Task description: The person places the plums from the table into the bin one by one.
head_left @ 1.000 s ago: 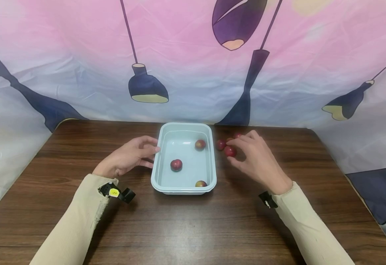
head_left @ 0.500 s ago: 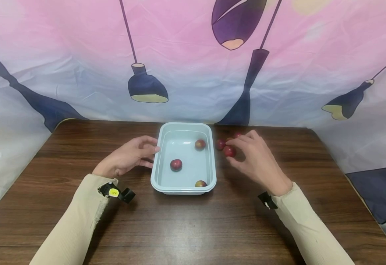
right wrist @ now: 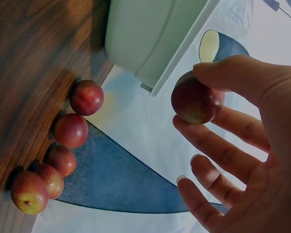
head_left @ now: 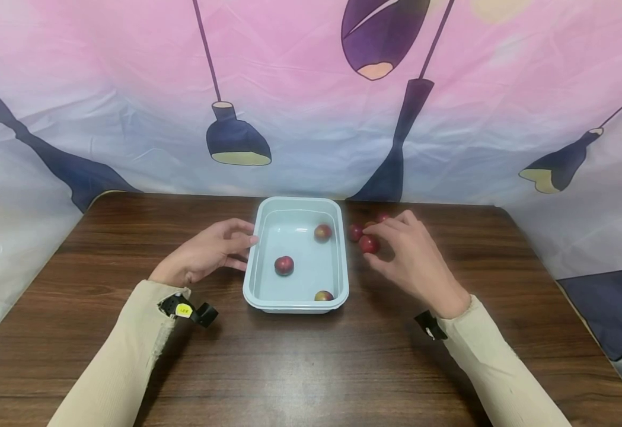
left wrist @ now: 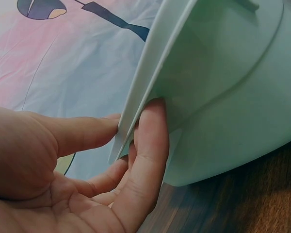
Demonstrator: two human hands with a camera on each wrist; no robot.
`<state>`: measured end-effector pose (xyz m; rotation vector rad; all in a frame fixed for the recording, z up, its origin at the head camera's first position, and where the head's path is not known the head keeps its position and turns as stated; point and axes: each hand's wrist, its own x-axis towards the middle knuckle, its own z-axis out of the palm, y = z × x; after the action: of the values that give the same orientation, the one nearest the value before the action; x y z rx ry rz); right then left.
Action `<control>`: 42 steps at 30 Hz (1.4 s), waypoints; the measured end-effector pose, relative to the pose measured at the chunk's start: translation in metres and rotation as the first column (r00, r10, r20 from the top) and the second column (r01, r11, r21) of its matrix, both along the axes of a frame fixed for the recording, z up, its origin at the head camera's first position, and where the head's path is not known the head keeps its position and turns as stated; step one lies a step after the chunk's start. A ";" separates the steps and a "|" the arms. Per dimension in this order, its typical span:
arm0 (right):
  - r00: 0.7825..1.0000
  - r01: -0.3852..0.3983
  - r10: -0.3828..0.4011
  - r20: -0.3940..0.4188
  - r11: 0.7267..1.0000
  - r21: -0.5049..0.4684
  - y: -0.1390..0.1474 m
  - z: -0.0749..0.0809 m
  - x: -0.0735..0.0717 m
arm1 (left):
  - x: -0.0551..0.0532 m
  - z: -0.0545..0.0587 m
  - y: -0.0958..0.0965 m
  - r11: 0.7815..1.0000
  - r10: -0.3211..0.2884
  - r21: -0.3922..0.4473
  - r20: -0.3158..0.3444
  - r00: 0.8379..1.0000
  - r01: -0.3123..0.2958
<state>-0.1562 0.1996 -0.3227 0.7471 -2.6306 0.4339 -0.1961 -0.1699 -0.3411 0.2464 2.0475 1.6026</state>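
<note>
My left hand (head_left: pixel 211 249) grips the left rim of a pale blue-green plastic tray (head_left: pixel 297 246). The left wrist view shows the thumb on top of the rim and the fingers curled beneath it. Inside the tray lie three reddish plums: one left of the middle (head_left: pixel 284 265), one at the far right (head_left: pixel 322 232) and one at the near right (head_left: pixel 324 296), partly hidden by the near wall. To the right of the tray, my right hand (head_left: pixel 414 255) pinches a dark red plum (right wrist: pixel 196 97) between thumb and fingers, held clear of the table in the right wrist view.
Several more plums (right wrist: pixel 71 130) lie in a row on the wooden table (head_left: pixel 294 367), right of the tray and partly hidden by my right hand in the head view. A printed cloth (head_left: pixel 300 118) hangs along the table's back edge.
My right hand has shifted very slightly left with the plum in its grip. The left hand, the tray and the plums inside it show no movement.
</note>
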 end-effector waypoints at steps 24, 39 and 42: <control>0.998 -0.057 0.057 -0.004 0.998 -0.020 -0.006 0.005 0.006 | 0.000 0.000 0.001 1.000 0.003 0.000 -0.001 1.000 -0.003; 0.995 -0.096 0.096 0.001 0.994 -0.045 -0.012 0.005 0.012 | -0.001 -0.001 0.000 1.000 0.000 0.009 0.005 1.000 0.000; 0.995 -0.102 0.102 0.001 0.994 -0.047 -0.013 0.005 0.013 | -0.001 -0.001 0.000 1.000 0.002 0.010 0.006 1.000 -0.002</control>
<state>-0.1436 0.1864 -0.3172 0.8691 -2.5840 0.5234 -0.1968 -0.1699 -0.3425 0.2427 2.0367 1.6134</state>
